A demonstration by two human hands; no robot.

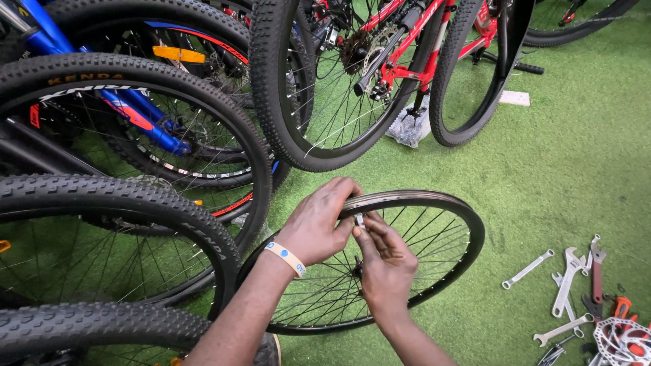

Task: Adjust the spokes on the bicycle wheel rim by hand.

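a view looking down at two bare hands working on a bare bicycle wheel point(434, 230), a black rim with thin metal spokes and no tyre, standing upright on green artificial turf point(563, 156) just in front of the person. the left hand point(317, 222) curls over the top of the rim, fingers pressed together and folded down onto it, with a pale wristband point(285, 258) around the wrist. the right hand point(385, 261) reaches up from below, inside the spokes, its fingertips pinching a small silvery part point(359, 219) right at the rim; the part is too small to tell what it is. the two hands touch each other at that spot. to the left, close against the bare wheel, stands a row of bicycles with knobbly black tyres point(129, 203), one with a blue frame point(142, 118). behind, farther off, a red-framed bicycle point(413, 34) stands with its chain and gears visible. on the turf to the right, well apart from the hands, lie several silver spanners point(566, 288), a red-handled tool point(597, 274) and a metal brake disc point(624, 339) at the picture's lower corner.
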